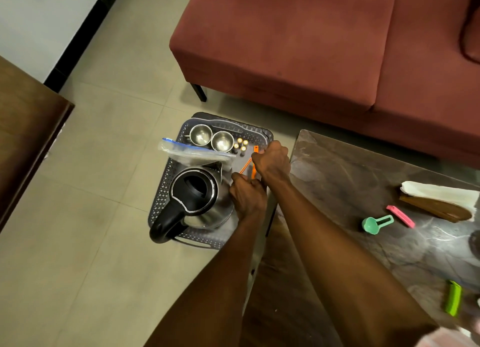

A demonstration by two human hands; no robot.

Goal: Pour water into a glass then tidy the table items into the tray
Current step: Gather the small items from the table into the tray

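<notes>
Both hands down in the tray [166, 190] on the floor, working the orange clips [252, 168]. Right hand [272, 162] curled over the far end of the clips, near the tray's right rim; grasping an orange clip as far as can be judged, fingertips hidden under the knuckles. Left hand [248, 196] just beside it on the near side, fingers curled toward the near end of the same clips; whether pinching or only touching, cannot tell. Long axis of the clips running from near to far between the two hands, along the tray's right edge. Left of the grip, the electric kettle [200, 198] filling the near half of the tray, black handle jutting over the near-left corner. Beyond it a clear zip bag [192, 152] lying across the tray and overhanging its left edge, then two steel cups [211, 137] at the far edge, with small batteries [241, 145] just beside them. Still out on the worktop [337, 170] to the right, well apart from the tray: a green measuring scoop [375, 223], a pink clip [400, 215], a green clip [453, 297] at the near edge, a wooden holder with napkins [436, 198] at the right edge. Right hand the nearer for fetching those, probably. Tiled floor, maroon sofa [298, 48] behind.
</notes>
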